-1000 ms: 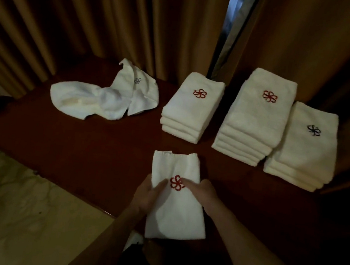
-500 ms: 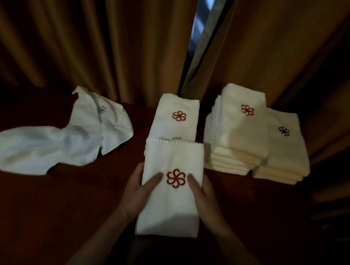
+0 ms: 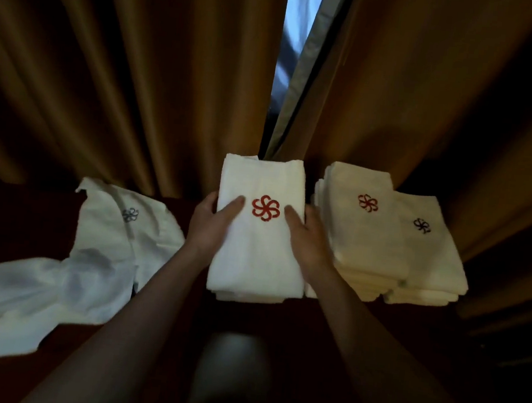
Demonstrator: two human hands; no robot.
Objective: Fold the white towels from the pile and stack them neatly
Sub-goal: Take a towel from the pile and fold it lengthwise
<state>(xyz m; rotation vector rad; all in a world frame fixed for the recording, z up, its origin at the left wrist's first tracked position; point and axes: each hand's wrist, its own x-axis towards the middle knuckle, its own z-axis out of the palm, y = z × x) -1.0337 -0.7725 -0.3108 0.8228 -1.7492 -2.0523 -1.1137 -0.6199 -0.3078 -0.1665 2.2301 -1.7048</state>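
Head | left hand (image 3: 211, 225), right hand (image 3: 305, 235) grip folded towel (image 3: 258, 249) sides, thumbs on top

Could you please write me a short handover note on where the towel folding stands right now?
Left hand and right hand: each grips a side of the folded towel, thumbs on top beside its red logo, setting it on the left stack.
Done: that stack, plus the middle stack and the right stack beside it, on the table.
Left: let go of this towel and square it; then fold the loose towels lying unfolded to the left, one showing a grey logo.
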